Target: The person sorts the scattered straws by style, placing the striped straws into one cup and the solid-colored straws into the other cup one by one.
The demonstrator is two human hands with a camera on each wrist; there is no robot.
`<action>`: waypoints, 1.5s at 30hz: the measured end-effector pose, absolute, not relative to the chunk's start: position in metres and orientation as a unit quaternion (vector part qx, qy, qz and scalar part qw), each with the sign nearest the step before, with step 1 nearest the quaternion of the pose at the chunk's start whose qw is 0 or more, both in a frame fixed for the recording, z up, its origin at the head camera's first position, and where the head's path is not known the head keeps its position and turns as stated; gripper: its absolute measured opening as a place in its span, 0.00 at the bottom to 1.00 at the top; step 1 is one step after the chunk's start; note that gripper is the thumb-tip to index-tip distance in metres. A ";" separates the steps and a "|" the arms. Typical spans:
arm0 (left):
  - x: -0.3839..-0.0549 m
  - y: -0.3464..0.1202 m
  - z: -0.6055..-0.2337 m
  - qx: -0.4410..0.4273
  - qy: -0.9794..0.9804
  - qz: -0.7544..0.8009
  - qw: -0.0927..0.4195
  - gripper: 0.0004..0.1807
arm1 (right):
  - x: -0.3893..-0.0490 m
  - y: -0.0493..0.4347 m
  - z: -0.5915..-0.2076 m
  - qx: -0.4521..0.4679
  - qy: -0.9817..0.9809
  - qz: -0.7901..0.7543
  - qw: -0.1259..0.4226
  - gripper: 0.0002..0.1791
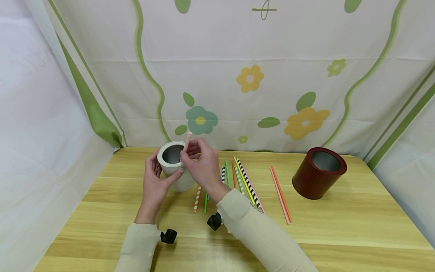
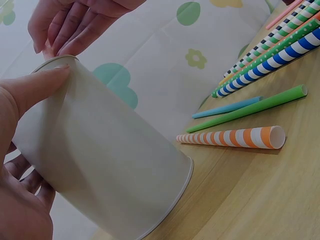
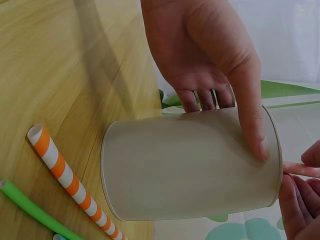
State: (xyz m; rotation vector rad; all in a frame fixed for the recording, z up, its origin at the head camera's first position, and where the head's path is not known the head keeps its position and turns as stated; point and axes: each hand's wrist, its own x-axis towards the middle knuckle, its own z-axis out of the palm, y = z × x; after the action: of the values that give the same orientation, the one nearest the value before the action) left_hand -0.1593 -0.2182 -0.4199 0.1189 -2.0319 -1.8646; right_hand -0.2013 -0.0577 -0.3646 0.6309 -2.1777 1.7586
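My left hand (image 1: 154, 189) holds a white open-topped can (image 1: 180, 181) from its left side, its thumb laid along the wall just below the rim. The can stands upright on the table. My right hand (image 1: 205, 162) pinches a pale pink straw (image 1: 188, 139) between thumb and fingers at the can's right rim. The straw's upper end sticks up above the fingers, and its lower end dips into the can's mouth. In the right wrist view, part of the pink straw (image 3: 300, 169) shows between the fingers, right beside the rim.
An orange-and-white striped straw (image 1: 197, 200) and a green straw (image 1: 205, 204) lie close to the can. Several more straws, including a black-and-white striped one (image 1: 249, 184), lie right of them. Pink and orange straws (image 1: 281, 196) lie farther right, before a dark red can (image 1: 309, 179).
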 end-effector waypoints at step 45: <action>-0.159 -0.227 -0.422 0.067 -0.730 -0.656 0.182 0.55 | -0.204 0.101 -0.435 0.011 -0.873 0.487 0.026 0.08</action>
State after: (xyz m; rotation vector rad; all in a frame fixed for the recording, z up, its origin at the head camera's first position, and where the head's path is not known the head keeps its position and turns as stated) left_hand -0.1590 -0.2273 -0.4218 0.1891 -2.0608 -1.8509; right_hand -0.2039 0.1008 -0.4346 0.0334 -2.6965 1.5060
